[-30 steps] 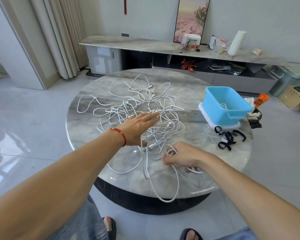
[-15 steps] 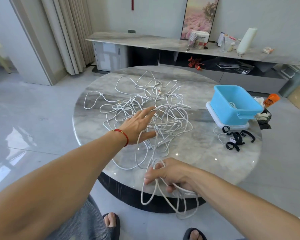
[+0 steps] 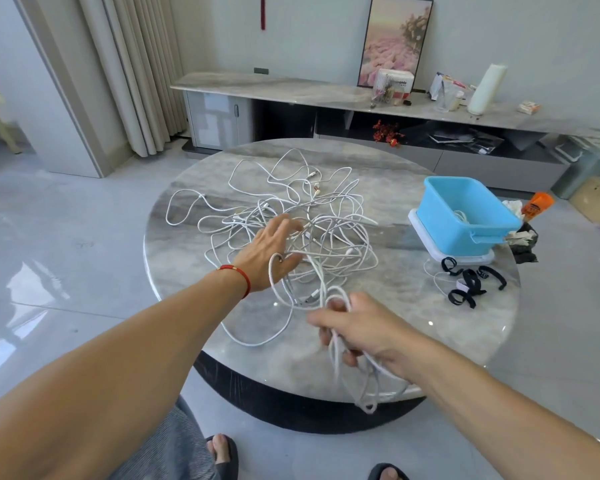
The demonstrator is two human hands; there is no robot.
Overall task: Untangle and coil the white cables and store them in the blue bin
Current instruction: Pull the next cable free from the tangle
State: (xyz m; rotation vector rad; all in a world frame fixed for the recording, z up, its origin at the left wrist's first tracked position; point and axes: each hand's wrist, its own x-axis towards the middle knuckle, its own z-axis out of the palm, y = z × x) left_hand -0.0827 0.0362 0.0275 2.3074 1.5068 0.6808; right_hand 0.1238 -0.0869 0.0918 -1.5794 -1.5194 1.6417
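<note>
A round grey marble-topped table on a dark base fills the middle of the view and serves as the landmark here. Beyond its far edge a long low grey marble-topped sideboard runs along the wall, with a framed pink landscape picture leaning on it. Spread over the centre of the table lies a loose tangle of white cables, its loops reaching toward the table's far and left edges. On the right side of the table stands a rectangular light-blue plastic bin resting on a white lid or tray, with a bit of white cable visible inside it. Just in front of the bin, still on the table, lie several black hook-and-loop straps. The left hand, with a red string bracelet at the wrist, rests flat on the near side of the tangle, fingers spread and straight, one loop of cable arching by its thumb. The right hand, over the near edge of the table, has its fingers curled round a bunch of white cable loops that hang below it past the table rim; a strand runs from this hand back up into the tangle.
</note>
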